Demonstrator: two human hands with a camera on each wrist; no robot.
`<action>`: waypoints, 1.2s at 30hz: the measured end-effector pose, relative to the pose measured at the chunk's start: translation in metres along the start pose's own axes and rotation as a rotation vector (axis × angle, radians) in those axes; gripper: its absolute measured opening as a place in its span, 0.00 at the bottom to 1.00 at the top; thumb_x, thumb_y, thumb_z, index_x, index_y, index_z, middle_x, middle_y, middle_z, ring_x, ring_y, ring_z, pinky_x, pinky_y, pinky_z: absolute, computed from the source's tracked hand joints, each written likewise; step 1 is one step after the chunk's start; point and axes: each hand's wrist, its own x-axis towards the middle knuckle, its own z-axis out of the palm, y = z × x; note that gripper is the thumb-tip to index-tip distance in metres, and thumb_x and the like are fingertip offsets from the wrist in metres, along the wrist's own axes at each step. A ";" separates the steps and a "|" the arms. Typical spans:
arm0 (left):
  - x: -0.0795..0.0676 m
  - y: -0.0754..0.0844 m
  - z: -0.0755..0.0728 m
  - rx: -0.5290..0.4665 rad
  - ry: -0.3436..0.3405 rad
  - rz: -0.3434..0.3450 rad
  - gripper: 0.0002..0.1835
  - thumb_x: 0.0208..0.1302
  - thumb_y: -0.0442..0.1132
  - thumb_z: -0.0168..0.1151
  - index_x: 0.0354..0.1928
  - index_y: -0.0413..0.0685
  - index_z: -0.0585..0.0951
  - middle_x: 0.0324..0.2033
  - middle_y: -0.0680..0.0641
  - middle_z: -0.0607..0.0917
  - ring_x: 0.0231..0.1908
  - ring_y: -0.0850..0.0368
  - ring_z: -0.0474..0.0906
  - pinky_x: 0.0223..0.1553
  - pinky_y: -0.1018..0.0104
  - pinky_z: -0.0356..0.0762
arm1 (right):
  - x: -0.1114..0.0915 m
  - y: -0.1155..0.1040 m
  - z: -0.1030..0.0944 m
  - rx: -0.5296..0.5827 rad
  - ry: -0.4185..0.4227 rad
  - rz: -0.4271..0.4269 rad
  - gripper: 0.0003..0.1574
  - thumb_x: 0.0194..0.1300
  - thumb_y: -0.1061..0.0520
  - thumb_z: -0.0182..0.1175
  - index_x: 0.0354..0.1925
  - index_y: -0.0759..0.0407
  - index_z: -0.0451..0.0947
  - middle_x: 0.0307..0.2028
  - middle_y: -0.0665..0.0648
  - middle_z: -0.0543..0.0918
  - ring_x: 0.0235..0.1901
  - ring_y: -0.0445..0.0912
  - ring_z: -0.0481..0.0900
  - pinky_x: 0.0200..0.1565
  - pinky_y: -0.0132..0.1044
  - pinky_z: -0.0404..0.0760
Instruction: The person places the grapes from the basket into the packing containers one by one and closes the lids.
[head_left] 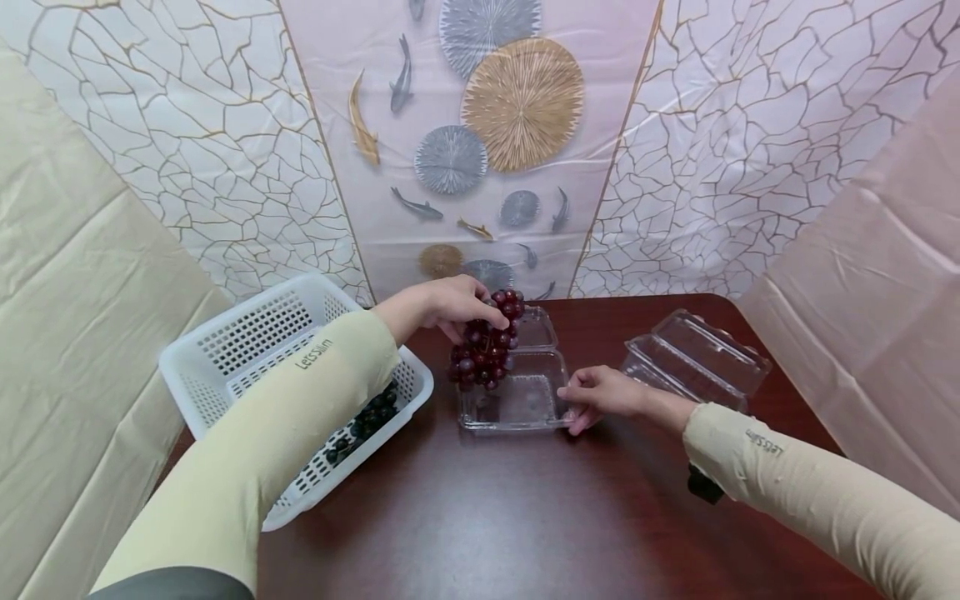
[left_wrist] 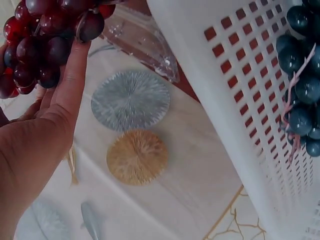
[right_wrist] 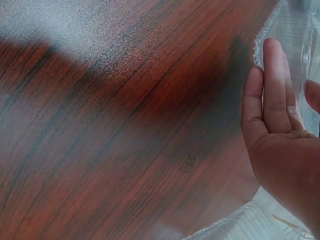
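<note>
Head view: left hand (head_left: 453, 304) clamped on the bunch of glossy dark-red round grapes (head_left: 487, 354), thumb and fingers at its upper part, the rest hanging down. Bunch sits over the left side of a clear plastic clamshell box (head_left: 536, 400), lid folded back at the far side. Can't tell if the lowest grapes touch the box. Right hand (head_left: 600, 392) is at the box's near right corner, touching the edge. White perforated plastic basket (head_left: 420, 387) to the left, a dark blue-black grape bunch (head_left: 375, 414) inside. Second clear plastic clamshell (head_left: 682, 379) beyond the right forearm. All on a dark red-brown wood-grain table (head_left: 465, 517).

Left wrist view: hand on the red bunch, a fingertip pressed against one grape, other digits partly hidden behind fruit. Basket wall and blue-black bunch alongside.

Right wrist view: fingers straight, side by side along the clear wall; another digit apart from them at the frame edge. Can't tell if it pinches the rim.

Handling, my read: bunch is fairly light, floppy as a whole, slick on the skins; single grapes could pull off. Hold high near the stem, several grapes at once, light squeeze, let it hang. Box looks very light and flexy, likely to slide if nudged; steady it low at a corner, don't squeeze the wall.
</note>
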 end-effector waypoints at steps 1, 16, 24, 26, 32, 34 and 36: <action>0.001 0.000 0.002 0.006 0.000 0.001 0.18 0.71 0.48 0.71 0.48 0.43 0.77 0.42 0.48 0.75 0.29 0.56 0.75 0.44 0.53 0.91 | 0.000 0.000 0.000 0.003 0.000 -0.003 0.14 0.84 0.60 0.55 0.36 0.63 0.71 0.30 0.62 0.90 0.30 0.49 0.93 0.41 0.45 0.93; 0.017 -0.005 0.037 0.081 0.011 0.008 0.19 0.71 0.47 0.72 0.50 0.42 0.78 0.47 0.48 0.75 0.45 0.56 0.76 0.45 0.53 0.91 | -0.002 0.002 0.004 0.029 0.006 -0.013 0.13 0.84 0.59 0.55 0.40 0.68 0.73 0.31 0.62 0.89 0.30 0.49 0.92 0.43 0.46 0.93; 0.021 -0.008 0.052 0.205 0.071 -0.008 0.29 0.70 0.50 0.73 0.63 0.38 0.79 0.64 0.41 0.78 0.55 0.47 0.82 0.45 0.51 0.91 | -0.001 0.004 0.005 0.046 0.020 -0.029 0.14 0.84 0.59 0.55 0.40 0.69 0.72 0.31 0.62 0.89 0.30 0.49 0.92 0.43 0.46 0.93; 0.023 -0.008 0.055 0.248 0.071 -0.003 0.30 0.69 0.51 0.73 0.64 0.38 0.79 0.65 0.40 0.78 0.51 0.46 0.84 0.42 0.54 0.91 | 0.000 0.005 0.006 0.049 0.021 -0.032 0.14 0.83 0.60 0.55 0.39 0.69 0.71 0.31 0.62 0.89 0.30 0.49 0.93 0.43 0.46 0.93; 0.028 -0.008 0.069 0.363 0.078 0.017 0.30 0.68 0.51 0.73 0.63 0.37 0.80 0.62 0.40 0.81 0.45 0.49 0.85 0.39 0.54 0.92 | -0.001 0.005 0.007 0.046 0.038 -0.030 0.14 0.83 0.60 0.55 0.38 0.69 0.71 0.29 0.61 0.87 0.31 0.50 0.93 0.42 0.44 0.93; 0.030 -0.008 0.073 0.397 0.093 0.018 0.29 0.66 0.51 0.74 0.60 0.38 0.81 0.59 0.41 0.82 0.43 0.50 0.85 0.39 0.53 0.92 | -0.001 0.004 0.008 0.040 0.047 -0.030 0.14 0.83 0.60 0.55 0.38 0.68 0.72 0.29 0.61 0.87 0.31 0.49 0.93 0.41 0.43 0.93; 0.032 -0.009 0.078 0.439 0.100 0.022 0.27 0.66 0.51 0.74 0.58 0.40 0.81 0.58 0.42 0.83 0.41 0.51 0.84 0.38 0.53 0.92 | -0.002 0.004 0.009 0.036 0.055 -0.031 0.14 0.83 0.60 0.55 0.37 0.68 0.72 0.29 0.61 0.87 0.31 0.49 0.93 0.41 0.42 0.92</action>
